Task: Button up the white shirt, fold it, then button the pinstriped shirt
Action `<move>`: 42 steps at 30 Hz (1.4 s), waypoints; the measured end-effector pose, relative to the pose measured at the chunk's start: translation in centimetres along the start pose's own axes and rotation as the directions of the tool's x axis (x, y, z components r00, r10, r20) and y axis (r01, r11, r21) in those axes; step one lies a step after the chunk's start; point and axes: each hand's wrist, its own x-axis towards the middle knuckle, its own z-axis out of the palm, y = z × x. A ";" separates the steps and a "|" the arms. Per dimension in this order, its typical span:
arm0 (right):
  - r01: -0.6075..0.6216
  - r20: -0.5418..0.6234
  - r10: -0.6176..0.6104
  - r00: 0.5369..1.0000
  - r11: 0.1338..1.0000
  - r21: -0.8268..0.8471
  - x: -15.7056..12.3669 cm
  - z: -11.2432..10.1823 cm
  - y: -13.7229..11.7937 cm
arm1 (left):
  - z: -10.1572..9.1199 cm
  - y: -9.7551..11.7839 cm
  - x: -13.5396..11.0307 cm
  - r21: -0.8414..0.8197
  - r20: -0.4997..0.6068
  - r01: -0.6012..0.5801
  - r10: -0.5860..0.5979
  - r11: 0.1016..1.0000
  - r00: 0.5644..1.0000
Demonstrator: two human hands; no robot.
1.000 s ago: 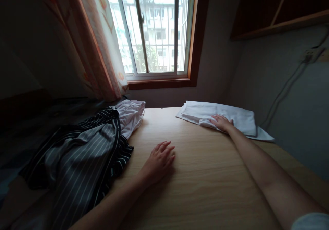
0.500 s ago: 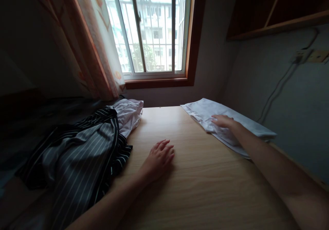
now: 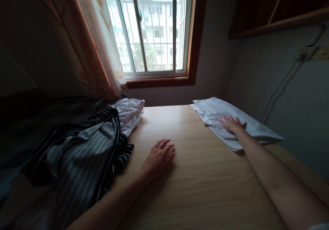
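Note:
My left hand (image 3: pixel 161 154) rests palm down on the wooden tabletop (image 3: pixel 195 189), its fingers loosely stretched and nothing in them. At the right side of the table lies a folded white garment (image 3: pixel 244 117), flat, with some creases along its near left edge. On top of it my right hand (image 3: pixel 232 124) presses flat with the fingers spread. Left of my left hand, a black-and-grey garment with white stripes (image 3: pixel 87 154) lies in a loose heap. Behind that heap sits a crumpled white cloth (image 3: pixel 131 113).
A window (image 3: pixel 151 31) with a brown frame faces me beyond the table, and an orange patterned curtain (image 3: pixel 95 45) hangs at its left. High on the right is a wooden shelf (image 3: pixel 280 23). A cable (image 3: pixel 280 86) runs down the right wall from a socket (image 3: pixel 305 54).
The folded white garment has shifted to the right, farther from the table's middle, and my right hand on it has moved right and spread flatter. My left hand has stayed in place.

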 end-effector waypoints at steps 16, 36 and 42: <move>-0.140 -0.045 0.144 0.989 0.987 0.081 0.0 -1.1 -1.8 | 0.0 0.2 0.0 0.014 0.014 -0.001 0.001 1.000 1.000; 0.255 -0.045 -0.258 0.965 0.964 -0.072 -2.8 0.1 -2.8 | -0.3 0.5 0.1 0.034 0.048 0.003 -0.005 0.999 0.999; 0.305 -0.219 -0.318 0.923 0.948 -0.090 -3.0 -1.6 -2.6 | -0.3 0.5 0.1 0.047 0.054 0.004 -0.007 0.999 0.999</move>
